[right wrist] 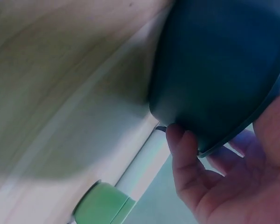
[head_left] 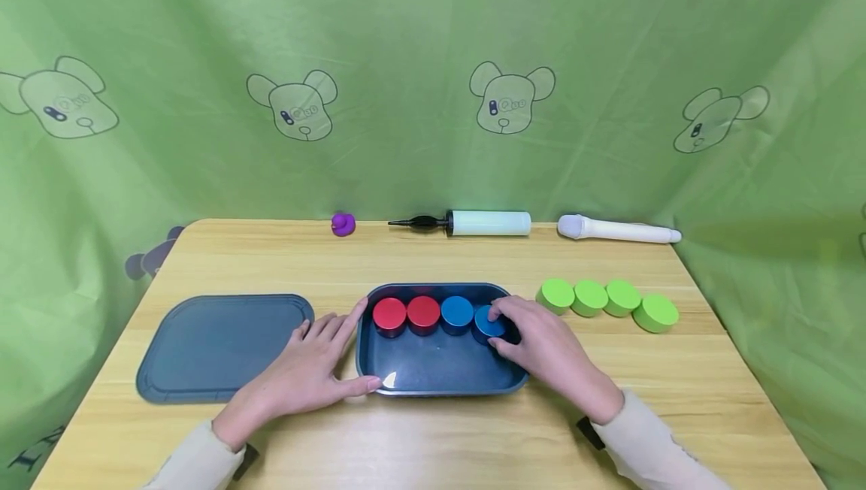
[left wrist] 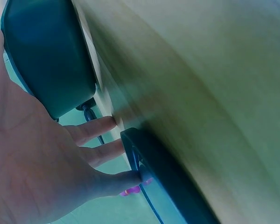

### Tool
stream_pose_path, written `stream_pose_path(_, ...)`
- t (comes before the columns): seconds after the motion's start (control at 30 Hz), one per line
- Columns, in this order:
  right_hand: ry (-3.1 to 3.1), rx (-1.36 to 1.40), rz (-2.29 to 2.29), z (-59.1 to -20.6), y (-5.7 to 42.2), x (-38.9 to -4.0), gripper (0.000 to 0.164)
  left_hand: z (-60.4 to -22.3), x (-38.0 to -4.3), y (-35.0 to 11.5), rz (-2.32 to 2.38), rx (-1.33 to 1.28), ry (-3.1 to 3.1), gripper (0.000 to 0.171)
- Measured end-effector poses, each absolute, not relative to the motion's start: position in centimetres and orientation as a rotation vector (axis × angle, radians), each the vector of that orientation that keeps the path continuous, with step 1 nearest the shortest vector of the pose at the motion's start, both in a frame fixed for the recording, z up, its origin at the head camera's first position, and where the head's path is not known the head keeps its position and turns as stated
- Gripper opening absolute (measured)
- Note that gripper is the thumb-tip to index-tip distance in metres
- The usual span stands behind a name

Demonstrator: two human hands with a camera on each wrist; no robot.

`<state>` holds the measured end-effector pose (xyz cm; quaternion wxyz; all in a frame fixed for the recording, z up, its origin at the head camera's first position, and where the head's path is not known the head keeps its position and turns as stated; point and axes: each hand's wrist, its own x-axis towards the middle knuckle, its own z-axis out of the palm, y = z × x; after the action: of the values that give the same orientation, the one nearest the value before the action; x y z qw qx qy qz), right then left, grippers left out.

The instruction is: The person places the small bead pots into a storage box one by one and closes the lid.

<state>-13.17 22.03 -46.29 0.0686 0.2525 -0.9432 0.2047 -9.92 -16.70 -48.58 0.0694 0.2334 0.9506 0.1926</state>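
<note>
A dark blue rectangular box (head_left: 440, 367) stands on the table, two red round blocks (head_left: 389, 315) and two blue round blocks (head_left: 457, 313) in a row along its far side. My right hand (head_left: 544, 343) reaches over the box's right rim and grips the rightmost blue block (head_left: 489, 322) between thumb and fingers. The right wrist view hides that block behind the box wall (right wrist: 219, 70). My left hand (head_left: 311, 366) is spread along the left rim, thumb at the near corner and index finger at the far one. Its other fingers touch the edge of a flat dark lid (head_left: 223, 347).
Several lime green round blocks (head_left: 590, 298) stand in a row right of the box. Along the table's back edge lie a purple duck (head_left: 343, 225), a hand pump (head_left: 490, 223) and a white microphone (head_left: 619, 230). A green curtain (head_left: 406, 39) hangs behind.
</note>
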Motion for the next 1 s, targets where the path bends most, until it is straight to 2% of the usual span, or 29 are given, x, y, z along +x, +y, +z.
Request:
stream_pose_path(0.33,-2.756,0.715,0.573,-46.6,22.0,-12.9,0.027,-48.5,-10.0,-16.6,0.574,0.73,2.872,0.116)
stream_pose_path(0.73,-2.711,0.677,0.518,-46.7,21.8,-12.5,0.034,-48.6,-9.9,-16.7,0.578,0.724,2.872,0.116)
stream_pose_path(1.0,-2.568,0.687,0.788,-45.9,23.7,-12.0,0.028,-48.5,-9.9,-16.7,0.577,0.718,2.867,0.116)
